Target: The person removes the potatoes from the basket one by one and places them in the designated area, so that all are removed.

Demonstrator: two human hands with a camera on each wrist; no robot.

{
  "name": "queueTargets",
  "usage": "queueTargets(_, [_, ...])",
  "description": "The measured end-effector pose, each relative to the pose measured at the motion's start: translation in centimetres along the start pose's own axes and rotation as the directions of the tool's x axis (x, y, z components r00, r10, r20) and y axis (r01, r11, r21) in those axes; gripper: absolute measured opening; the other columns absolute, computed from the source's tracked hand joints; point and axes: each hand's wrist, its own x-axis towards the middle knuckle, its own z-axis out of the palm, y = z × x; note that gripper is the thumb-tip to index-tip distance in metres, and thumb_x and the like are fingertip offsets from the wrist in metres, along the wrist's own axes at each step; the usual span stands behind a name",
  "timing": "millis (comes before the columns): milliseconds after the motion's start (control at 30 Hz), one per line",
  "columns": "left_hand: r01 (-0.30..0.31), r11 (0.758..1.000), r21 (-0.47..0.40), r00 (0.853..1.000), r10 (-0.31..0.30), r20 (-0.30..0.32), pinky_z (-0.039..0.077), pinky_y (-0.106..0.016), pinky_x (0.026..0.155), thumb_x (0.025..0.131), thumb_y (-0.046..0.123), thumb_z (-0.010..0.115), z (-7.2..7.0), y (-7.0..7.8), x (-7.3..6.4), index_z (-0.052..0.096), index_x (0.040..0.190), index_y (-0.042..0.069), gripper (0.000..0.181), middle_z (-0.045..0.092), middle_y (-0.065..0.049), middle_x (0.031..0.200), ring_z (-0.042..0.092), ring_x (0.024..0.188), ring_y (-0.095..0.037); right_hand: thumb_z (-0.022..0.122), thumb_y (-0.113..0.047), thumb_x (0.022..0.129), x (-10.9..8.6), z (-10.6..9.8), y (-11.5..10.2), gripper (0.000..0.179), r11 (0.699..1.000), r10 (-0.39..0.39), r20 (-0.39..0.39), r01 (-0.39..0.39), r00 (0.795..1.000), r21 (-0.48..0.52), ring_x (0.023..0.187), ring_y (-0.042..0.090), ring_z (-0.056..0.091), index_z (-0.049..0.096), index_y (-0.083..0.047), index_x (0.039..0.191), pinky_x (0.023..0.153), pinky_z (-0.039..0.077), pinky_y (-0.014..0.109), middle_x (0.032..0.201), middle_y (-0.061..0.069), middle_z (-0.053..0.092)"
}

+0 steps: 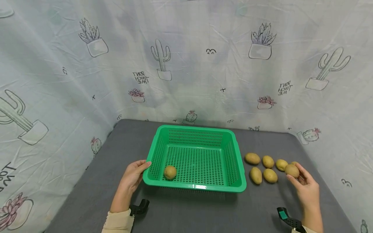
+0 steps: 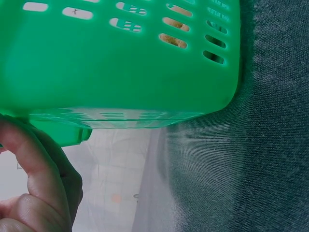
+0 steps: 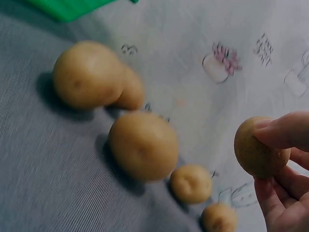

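A green plastic basket point(image 1: 192, 187) with slotted walls stands mid-table, one potato point(image 1: 170, 172) lying in its front left corner. My left hand point(image 1: 133, 174) grips the basket's left rim, thumb over the top; the left wrist view shows its curled fingers point(image 2: 41, 164) under the rim beside the basket wall point(image 2: 120, 77). Over on the right, my right hand point(image 1: 307, 187) pinches a potato point(image 1: 292, 171) between thumb and fingers. In the right wrist view that potato point(image 3: 258, 147) is held up off the cloth. Several loose potatoes point(image 1: 270, 175) lie between the basket and this hand.
A dark grey cloth point(image 1: 186, 213) covers the table. Behind it and along both sides hangs a pale curtain point(image 1: 198, 64) printed with cacti and potted plants. Black wrist-camera mounts point(image 1: 140, 207) stick out from both wrists.
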Motion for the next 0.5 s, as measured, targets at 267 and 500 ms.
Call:
queueTargets(267, [0.003,1.0,0.004,1.0,-0.003,0.009,0.051,-0.021,0.061,0.096,0.015,0.056,0.0,0.3,-0.2,0.049,0.119,-0.008,0.033,0.062,0.004,0.078,0.06,0.063,-0.005,0.068,-0.008,0.087,-0.3,-0.6,1.7,0.062,0.978,0.148,0.005,-0.146,0.989,-0.149,0.085,-0.026,0.048,0.041,-0.006,0.143,0.073,0.039,-0.002,0.126,-0.017,0.049])
queueTargets(500, [0.011,1.0,0.011,1.0,-0.011,-0.008,0.052,-0.022,0.062,0.096,0.016,0.057,0.2,0.4,-0.2,0.049,0.121,-0.008,0.036,0.063,0.005,0.079,0.061,0.065,-0.005,0.071,-0.011,0.085,-0.2,-0.8,2.7,0.068,0.98,0.191,0.053,-0.187,0.98,-0.067,0.083,-0.024,0.05,0.037,0.0,0.144,0.069,0.04,-0.001,0.094,-0.032,0.048])
